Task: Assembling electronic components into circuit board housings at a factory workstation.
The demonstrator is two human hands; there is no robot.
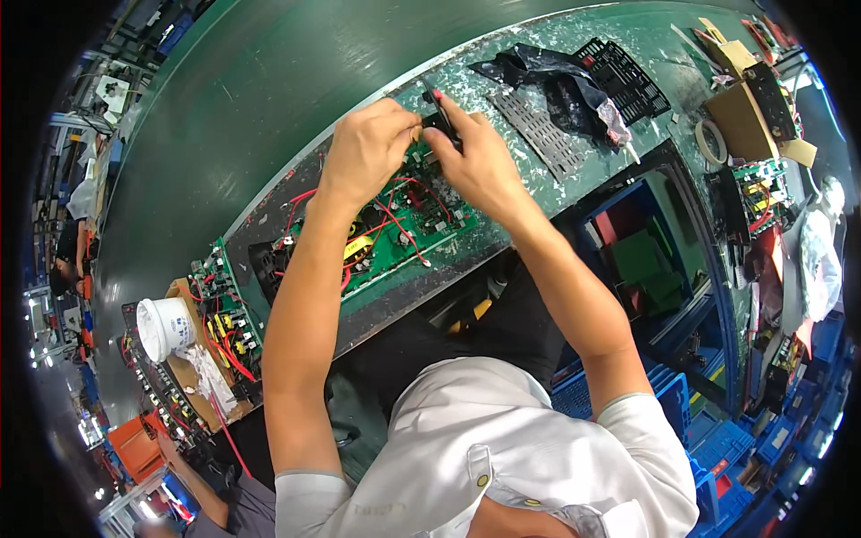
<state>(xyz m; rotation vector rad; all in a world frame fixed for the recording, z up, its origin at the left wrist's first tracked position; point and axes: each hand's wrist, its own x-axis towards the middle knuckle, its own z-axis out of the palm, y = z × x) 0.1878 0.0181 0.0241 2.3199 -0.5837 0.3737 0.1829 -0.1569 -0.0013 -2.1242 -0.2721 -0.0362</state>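
Over the far side of a green circuit board (395, 247), both hands meet at a small black part (440, 119), possibly a panel. My right hand (480, 161) grips it between thumb and index finger. Close against its left side, my left hand (366, 148) has thumb and fingers pinched together; what lies between the tips is too small to make out. Red wires (391, 218) loop over the board, and a yellow-wrapped component (358, 247) stands among its parts. My left forearm hides some of the board's left part.
To the right lie a slotted grey strip (541, 134), a dark cloth (560, 76) and a black vented panel (623, 82). A tape roll (710, 142) sits beside a cardboard box (743, 121). At left are a white tub (164, 329) and more boards (229, 327). Another person's arm (193, 475) shows lower left.
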